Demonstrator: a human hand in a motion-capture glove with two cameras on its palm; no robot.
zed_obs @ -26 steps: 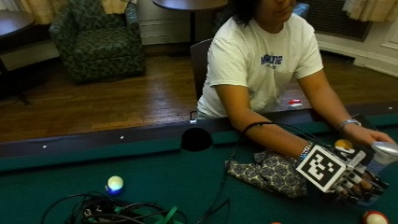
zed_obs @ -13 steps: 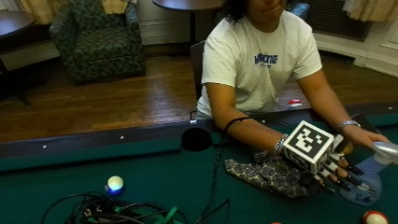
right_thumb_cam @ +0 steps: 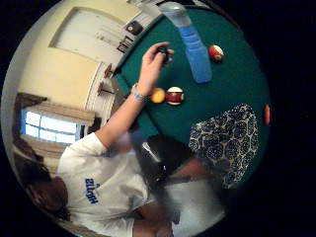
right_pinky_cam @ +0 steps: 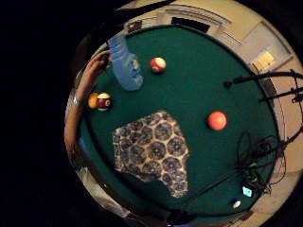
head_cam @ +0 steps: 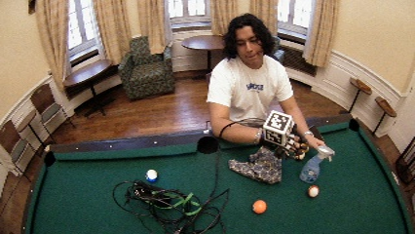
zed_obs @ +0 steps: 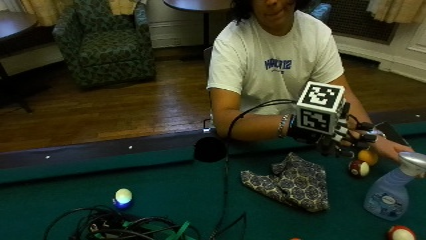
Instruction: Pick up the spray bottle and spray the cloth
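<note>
The gloved hand [zed_obs: 336, 140] sat above the cloth [zed_obs: 289, 182], its fingers mostly hidden behind the marker, so its grip could not be read. The bottle [zed_obs: 389, 192] label was too small to read. A red-and-white ball [zed_obs: 401, 233] beside the bottle was cut off at the edge.

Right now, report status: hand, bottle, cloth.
Gloved right hand raised above the felt, holding nothing. Pale blue plastic spray bottle upright, bare left hand at its trigger. Patterned cloth crumpled beside it.
</note>
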